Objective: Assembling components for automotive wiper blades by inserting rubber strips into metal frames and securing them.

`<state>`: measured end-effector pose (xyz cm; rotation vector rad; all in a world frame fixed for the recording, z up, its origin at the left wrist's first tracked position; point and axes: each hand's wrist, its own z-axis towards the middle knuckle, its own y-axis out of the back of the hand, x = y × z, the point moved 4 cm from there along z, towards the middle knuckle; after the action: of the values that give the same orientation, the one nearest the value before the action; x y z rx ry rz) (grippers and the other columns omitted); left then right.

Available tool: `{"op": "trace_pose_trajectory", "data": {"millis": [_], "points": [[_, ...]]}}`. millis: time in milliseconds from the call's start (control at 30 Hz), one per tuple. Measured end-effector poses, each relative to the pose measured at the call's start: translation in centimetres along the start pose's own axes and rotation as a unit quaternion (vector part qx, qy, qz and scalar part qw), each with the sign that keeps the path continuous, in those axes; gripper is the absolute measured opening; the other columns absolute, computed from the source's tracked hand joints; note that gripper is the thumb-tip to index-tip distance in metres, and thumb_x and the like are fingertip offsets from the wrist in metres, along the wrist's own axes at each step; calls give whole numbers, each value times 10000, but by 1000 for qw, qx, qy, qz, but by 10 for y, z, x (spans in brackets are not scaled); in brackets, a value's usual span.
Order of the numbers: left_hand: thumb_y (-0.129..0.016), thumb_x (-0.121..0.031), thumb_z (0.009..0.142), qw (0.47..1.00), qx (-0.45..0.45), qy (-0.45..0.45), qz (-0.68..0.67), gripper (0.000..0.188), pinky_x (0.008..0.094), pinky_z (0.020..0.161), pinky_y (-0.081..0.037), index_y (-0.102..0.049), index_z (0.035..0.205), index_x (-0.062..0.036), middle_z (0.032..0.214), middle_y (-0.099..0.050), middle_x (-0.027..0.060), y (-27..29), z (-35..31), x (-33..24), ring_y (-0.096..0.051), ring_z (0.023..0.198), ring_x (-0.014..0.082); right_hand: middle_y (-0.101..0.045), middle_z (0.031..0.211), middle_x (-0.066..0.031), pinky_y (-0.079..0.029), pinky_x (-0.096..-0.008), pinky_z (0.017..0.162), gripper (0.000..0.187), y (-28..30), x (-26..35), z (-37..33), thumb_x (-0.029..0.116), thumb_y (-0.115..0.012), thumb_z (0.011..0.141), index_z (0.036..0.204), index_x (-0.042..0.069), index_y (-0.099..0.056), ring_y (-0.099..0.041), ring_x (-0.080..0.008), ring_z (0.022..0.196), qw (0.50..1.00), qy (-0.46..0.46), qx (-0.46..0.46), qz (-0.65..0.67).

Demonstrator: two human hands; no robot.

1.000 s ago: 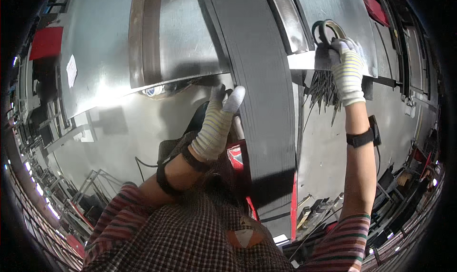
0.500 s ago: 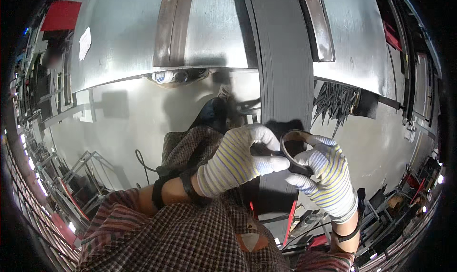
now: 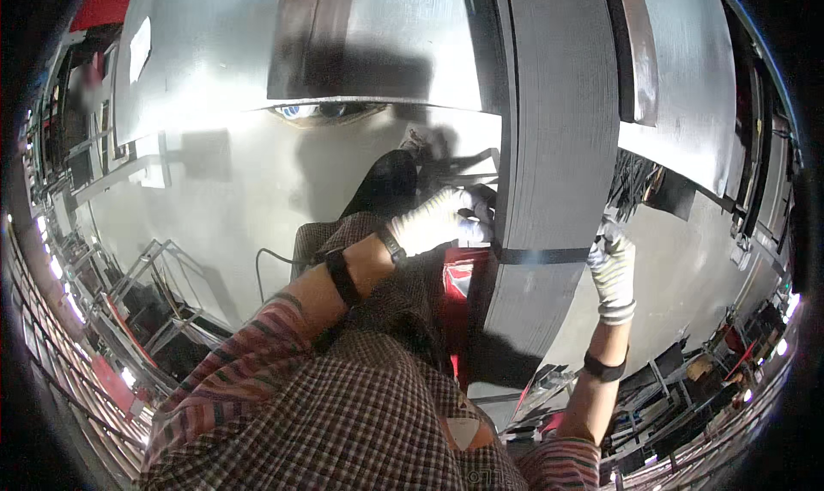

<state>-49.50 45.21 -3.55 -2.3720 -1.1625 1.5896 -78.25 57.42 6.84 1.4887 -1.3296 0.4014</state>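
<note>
A dark, shiny band of tape point(image 3: 549, 256) lies crosswise over a long stack of grey strips point(image 3: 558, 130). At the stack's left edge is my left hand point(image 3: 446, 216), in a striped knit glove, its fingers curled closed by the tape's left end. My right hand point(image 3: 611, 263), gloved alike, is closed at the opposite edge where the tape's other end goes down. The tape looks taut and level between both hands. No tape roll can be made out; the fingertips are partly hidden by the stack's sides.
The stack rests on a pale metal-topped table point(image 3: 197, 53) carrying brown-grey metal bars point(image 3: 309, 45). Thin dark strips point(image 3: 631, 182) hang below its right part. A red object point(image 3: 459, 285) is beneath the stack, left of it. Metal frames point(image 3: 146, 285) stand on the left floor.
My hands, earlier together above the stack with a ring-shaped tape roll in the right, have moved apart to its two sides. The tape now crosses the stack. The view has shifted left.
</note>
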Motion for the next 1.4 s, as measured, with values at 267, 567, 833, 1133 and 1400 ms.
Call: {"op": "trace_pose_trajectory", "data": {"millis": [267,567,833,1133,1400], "points": [[-586,-304,1016,995,-21,-69,68,550,384,972,-557,-390,1442,-17,1469,-402,164,1,25,20,-486,1285,199,-368,1487,-268,-302,-519,1176,1171,-115,130,-63,442,-905,673,1530,-43,-270,-380,-409,1387,922,-79,-249,-286],[-575,-271,1020,900,-155,331,-237,454,358,970,-555,-488,1372,3,1293,-587,132,-14,33,22,-597,1155,194,-396,1479,-310,-333,-581,1106,1225,-110,122,-55,525,-905,604,1532,-16,-317,-406,-479,1339,931,-37,-269,-242],[-668,-80,912,919,1,120,-374,425,335,1023,-521,-564,1296,70,1294,-616,169,-24,-86,-77,-629,1164,266,-390,1479,-320,-342,-555,1107,1185,-107,128,-62,506,-905,609,1525,-2,-350,-420,-495,1327,929,-17,-272,-251],[-748,-226,906,955,-117,42,-270,668,407,1095,-438,-395,1441,-40,1336,-540,147,-80,-32,-96,-519,1242,229,-675,926,-48,-472,-422,903,282,-62,210,-35,363,-735,796,931,123,-672,-635,-257,945,925,270,81,-254],[-854,-58,779,994,-80,70,18,700,343,1007,-489,-506,1386,-15,1225,-656,53,-78,-19,-105,-586,1135,141,-693,741,-124,-542,-327,617,135,11,59,17,153,-820,795,870,71,-743,-695,-268,665,966,42,77,-243]]}}
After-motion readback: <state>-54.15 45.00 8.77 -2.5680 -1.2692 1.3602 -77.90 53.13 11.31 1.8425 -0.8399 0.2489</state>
